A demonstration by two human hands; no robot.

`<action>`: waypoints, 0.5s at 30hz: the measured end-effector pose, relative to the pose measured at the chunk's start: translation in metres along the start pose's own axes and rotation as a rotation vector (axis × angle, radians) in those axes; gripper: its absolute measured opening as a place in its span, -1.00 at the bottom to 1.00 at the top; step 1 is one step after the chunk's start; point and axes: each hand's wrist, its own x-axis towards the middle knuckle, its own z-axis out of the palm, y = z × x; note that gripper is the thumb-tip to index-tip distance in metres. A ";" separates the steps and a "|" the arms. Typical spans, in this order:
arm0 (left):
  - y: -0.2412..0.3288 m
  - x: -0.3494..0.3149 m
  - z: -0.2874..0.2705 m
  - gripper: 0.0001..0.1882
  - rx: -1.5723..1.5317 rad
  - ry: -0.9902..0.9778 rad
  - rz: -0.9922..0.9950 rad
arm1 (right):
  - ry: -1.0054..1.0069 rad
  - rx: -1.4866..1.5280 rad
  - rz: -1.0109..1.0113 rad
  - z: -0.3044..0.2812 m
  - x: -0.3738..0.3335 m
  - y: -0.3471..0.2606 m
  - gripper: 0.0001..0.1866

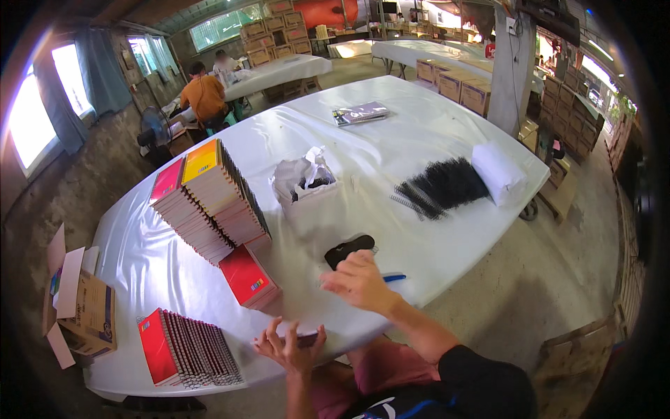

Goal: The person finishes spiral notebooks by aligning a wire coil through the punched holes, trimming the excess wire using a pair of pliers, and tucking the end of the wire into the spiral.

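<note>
At the table's near edge, my left hand (292,349) has its fingers curled round a thin, dark reddish thing (308,339), seen nearly edge-on; it may be a notebook. My right hand (363,281) is raised above the table with fingers drawn together; whatever they may pinch is too small to make out. Just beyond it lies a flat black object (347,250), and a blue-handled tool (394,277) sits to its right. Left of the hands stands a short stack of red notebooks (246,275). Spiral-bound red notebooks (188,349) lie in a leaning row at the near left.
Tall stacks of notebooks (216,185) rise at left, beside a white paper-lined box (305,195) with black contents. Black spiral coils (447,187) spread beside a white roll (499,174). Another notebook (361,113) lies far off. An open carton (87,307) stands left; a co-worker (204,96) sits beyond.
</note>
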 end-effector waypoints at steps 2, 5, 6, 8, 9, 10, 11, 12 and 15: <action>0.001 0.003 0.005 -0.51 -0.028 0.007 -0.042 | -0.069 0.164 0.028 0.012 -0.006 -0.017 -0.60; 0.001 0.003 0.007 -0.47 -0.005 0.010 -0.040 | -0.246 0.331 0.119 0.021 -0.022 -0.034 -0.60; 0.001 0.002 0.007 -0.45 0.015 0.006 -0.028 | -0.311 0.330 0.115 0.016 -0.024 -0.038 -0.60; -0.001 0.000 0.007 -0.44 0.015 -0.011 -0.041 | -0.445 0.321 0.113 0.005 -0.023 -0.048 -0.60; -0.001 -0.001 0.007 -0.44 0.015 -0.020 -0.048 | -0.512 0.312 0.111 0.000 -0.021 -0.053 -0.59; 0.000 0.001 0.008 -0.44 0.024 -0.006 -0.042 | -0.573 0.299 0.113 -0.004 -0.020 -0.057 -0.59; 0.001 0.003 0.008 -0.44 0.034 0.008 -0.035 | -0.539 0.296 0.187 -0.003 -0.021 -0.059 -0.60; 0.002 0.004 0.009 -0.44 0.043 0.022 -0.030 | -0.506 0.292 0.261 0.000 -0.024 -0.062 -0.61; 0.002 -0.001 0.007 -0.45 0.019 -0.012 -0.044 | -0.376 0.243 0.289 0.008 -0.030 -0.060 -0.67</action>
